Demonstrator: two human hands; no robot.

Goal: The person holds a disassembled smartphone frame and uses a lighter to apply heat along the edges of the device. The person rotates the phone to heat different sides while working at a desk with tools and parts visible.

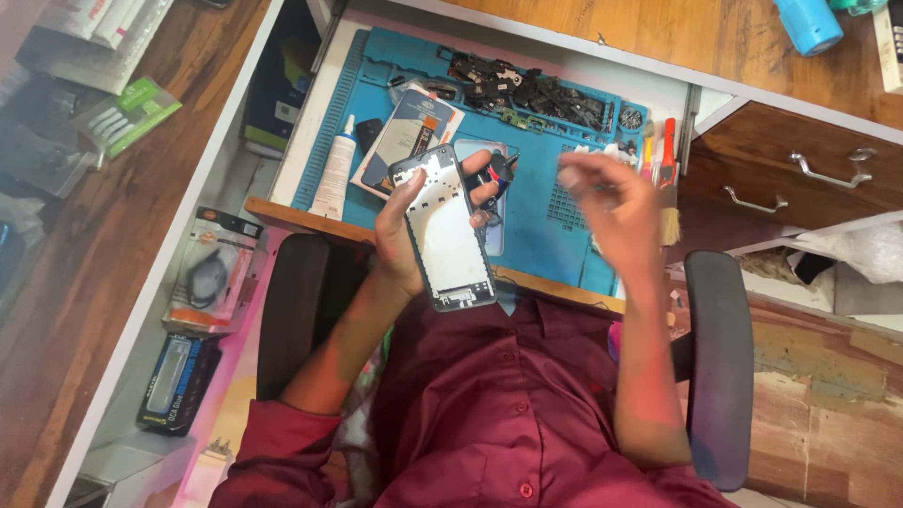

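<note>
My left hand (400,235) grips an opened phone body (444,230), a grey frame with a white inner plate, held upright over the front edge of the blue work mat (536,235). My fingers curl around its right side near small black and red parts (497,175). My right hand (611,212) hovers blurred to the right of the phone, above the mat, fingers loosely bent; whether it holds something small I cannot tell.
On the mat lie a pile of black phone parts (527,89), a boxed item (414,132), a white glue tube (334,174) and red-handled tools (666,150). Wooden drawers (800,169) stand at the right, chair armrests (720,367) flank me, and packaged goods (202,273) lie at the left.
</note>
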